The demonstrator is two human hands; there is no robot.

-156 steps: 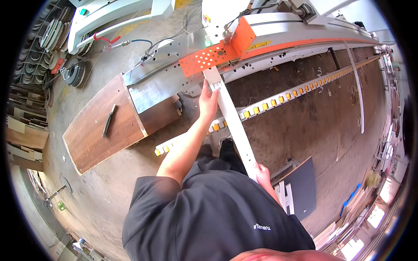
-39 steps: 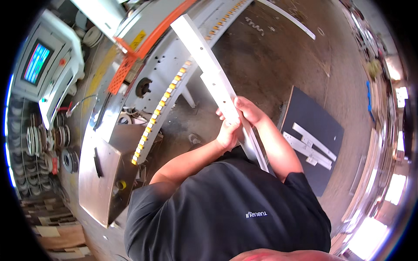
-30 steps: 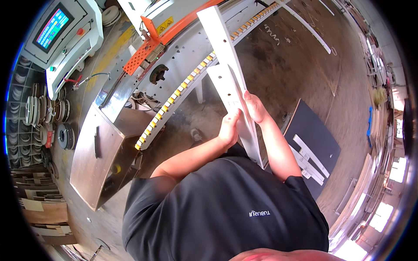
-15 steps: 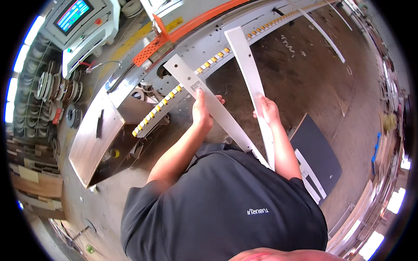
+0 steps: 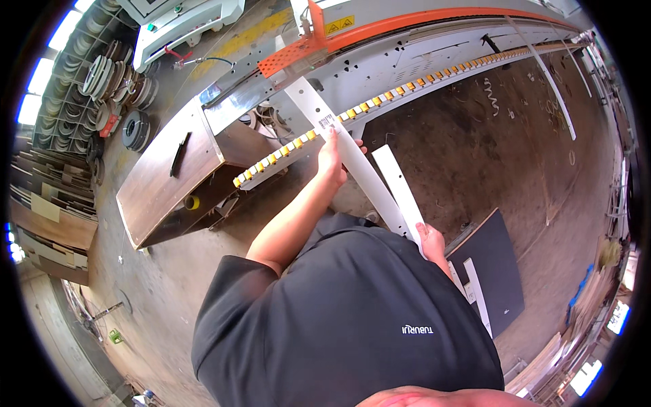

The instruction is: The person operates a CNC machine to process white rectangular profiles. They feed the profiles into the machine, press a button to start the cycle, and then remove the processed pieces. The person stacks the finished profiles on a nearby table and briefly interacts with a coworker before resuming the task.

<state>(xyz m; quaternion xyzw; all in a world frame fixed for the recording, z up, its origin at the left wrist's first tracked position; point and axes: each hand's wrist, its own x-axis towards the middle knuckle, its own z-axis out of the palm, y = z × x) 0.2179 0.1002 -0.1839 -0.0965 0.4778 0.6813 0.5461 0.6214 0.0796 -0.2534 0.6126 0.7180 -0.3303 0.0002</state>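
Note:
My left hand (image 5: 331,160) is closed round a long white board strip (image 5: 368,174), its thumb lying beside a small printed label. Two dark holes show near the far end of this strip, which reaches over the row of yellow-and-white rollers (image 5: 298,142). My right hand (image 5: 430,241), closed, grips a second white board strip (image 5: 397,180) low down, close to my body. That strip slants up and to the left, with a hole near its far end. The near ends of both strips run together in front of my shirt, where they are partly hidden.
Across the top runs a long machine with an orange guard (image 5: 291,57). A wooden box (image 5: 169,183) with a black tool on it stands at the left, near hanging rolls (image 5: 102,78). At the right, more white strips (image 5: 477,292) rest on a dark panel (image 5: 498,271).
The right hand has come down and nearer my body, lowering its strip. The left hand still holds its strip across the rollers. My view has shifted, so the machine appears more fully.

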